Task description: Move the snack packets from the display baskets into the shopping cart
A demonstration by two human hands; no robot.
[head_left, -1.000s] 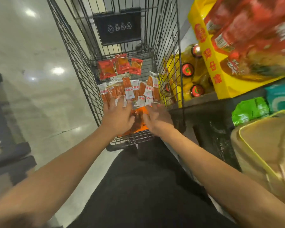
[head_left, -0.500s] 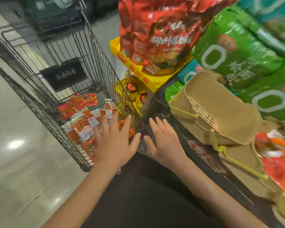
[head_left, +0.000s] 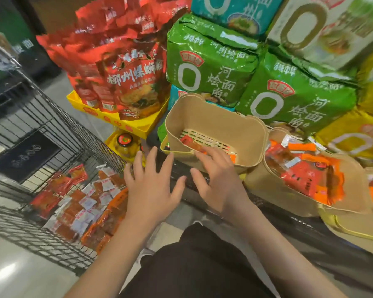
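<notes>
Both hands are released, fingers spread and holding nothing: the left hand (head_left: 153,186) hovers just left of the near-empty basket (head_left: 215,123), above the edge of the shopping cart (head_left: 52,130), and the right hand (head_left: 219,181) reaches over that basket's near rim. Behind the basket stand large green noodle packs (head_left: 211,67) and red bags (head_left: 125,67) in a yellow tray (head_left: 125,125). To the basket's left, the cart holds a heap of snack packets (head_left: 82,203). To its right, a second basket (head_left: 289,190) is full of orange packets (head_left: 310,171). Inside the near-empty basket lie a last few red packets (head_left: 191,142).
</notes>
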